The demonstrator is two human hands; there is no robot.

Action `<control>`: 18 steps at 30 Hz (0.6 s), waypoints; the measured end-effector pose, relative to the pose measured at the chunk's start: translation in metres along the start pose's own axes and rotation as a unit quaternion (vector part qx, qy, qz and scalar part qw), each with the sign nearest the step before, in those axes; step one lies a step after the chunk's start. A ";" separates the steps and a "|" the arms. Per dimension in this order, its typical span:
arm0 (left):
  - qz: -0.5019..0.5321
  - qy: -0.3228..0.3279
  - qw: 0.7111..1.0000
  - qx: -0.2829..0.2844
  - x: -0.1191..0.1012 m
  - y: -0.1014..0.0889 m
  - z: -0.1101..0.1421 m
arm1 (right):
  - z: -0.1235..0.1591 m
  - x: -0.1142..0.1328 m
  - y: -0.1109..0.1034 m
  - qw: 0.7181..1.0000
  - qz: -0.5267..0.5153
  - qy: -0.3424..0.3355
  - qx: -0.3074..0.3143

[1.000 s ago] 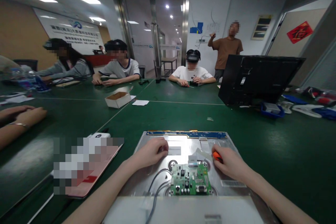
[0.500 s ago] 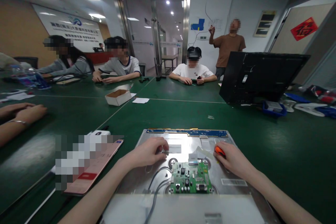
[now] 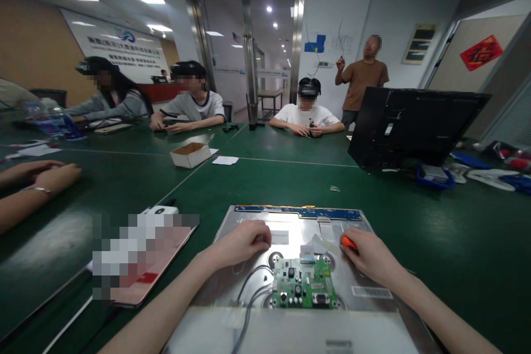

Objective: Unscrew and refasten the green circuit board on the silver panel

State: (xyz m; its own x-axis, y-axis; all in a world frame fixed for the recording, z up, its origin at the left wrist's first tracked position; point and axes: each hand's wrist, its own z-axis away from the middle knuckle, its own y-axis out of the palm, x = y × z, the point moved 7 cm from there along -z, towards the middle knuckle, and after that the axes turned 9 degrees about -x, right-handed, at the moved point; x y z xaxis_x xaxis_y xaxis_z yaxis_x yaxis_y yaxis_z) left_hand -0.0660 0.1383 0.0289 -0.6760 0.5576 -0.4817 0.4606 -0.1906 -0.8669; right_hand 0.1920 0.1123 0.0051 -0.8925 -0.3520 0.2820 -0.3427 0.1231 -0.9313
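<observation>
A bare LCD panel lies back side up in front of me, its metal back showing. On it sits a green circuit board with grey cables at its left. A narrow blue board runs along the far edge. Over the panel's left half is my left hand, fingers curled and pinched together; whatever they hold is hidden. My right hand, on the panel's right side, is closed around an orange-handled tool, whose tip I cannot make out. Clear film lies between the hands.
A pink phone and a white device lie to the left. Another person's hands rest beyond them. Farther off stand an open white box, a black monitor and a blue tray. Other people sit across the green table.
My left fingers have curled tighter, and the small thing at their tips is now out of sight. My right hand keeps the orange-handled tool almost in place. The view has shifted slightly.
</observation>
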 end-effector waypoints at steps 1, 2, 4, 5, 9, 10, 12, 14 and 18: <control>0.000 -0.002 1.000 -0.005 0.000 0.000 0.000 | -0.001 0.001 -0.001 1.000 0.001 -0.001 -0.002; 0.001 -0.005 1.000 -0.010 0.001 -0.001 0.000 | -0.002 0.002 -0.002 1.000 0.001 -0.003 -0.003; 0.003 -0.013 1.000 -0.021 0.001 -0.001 -0.001 | -0.006 0.008 -0.006 1.000 0.003 -0.010 -0.005; 0.005 -0.017 1.000 -0.026 0.002 0.000 -0.001 | -0.009 0.012 -0.008 1.000 0.003 -0.016 -0.005; 0.017 -0.023 0.999 -0.041 0.004 0.001 -0.003 | -0.028 0.044 -0.013 0.998 0.005 -0.055 0.003; 0.021 -0.022 0.999 -0.043 0.004 0.002 -0.003 | -0.034 0.056 -0.012 0.998 0.007 -0.069 0.007; 0.029 -0.021 0.998 -0.048 0.006 0.002 -0.004 | -0.047 0.082 -0.006 0.994 0.011 -0.102 0.021; 0.032 -0.020 0.998 -0.054 0.007 0.002 -0.004 | -0.058 0.108 0.004 0.990 0.011 -0.139 0.039; 0.035 -0.024 0.997 -0.061 0.009 0.001 -0.005 | -0.076 0.141 0.027 0.980 0.012 -0.188 0.066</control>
State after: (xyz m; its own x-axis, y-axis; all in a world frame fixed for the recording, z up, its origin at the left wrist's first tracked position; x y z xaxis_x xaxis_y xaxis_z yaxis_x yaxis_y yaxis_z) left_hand -0.0682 0.1474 0.0247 -0.6652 0.5072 -0.5480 0.5715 -0.1266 -0.8108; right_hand 0.0351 0.1367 0.0375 -0.7202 -0.6705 0.1782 -0.2604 0.0232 -0.9652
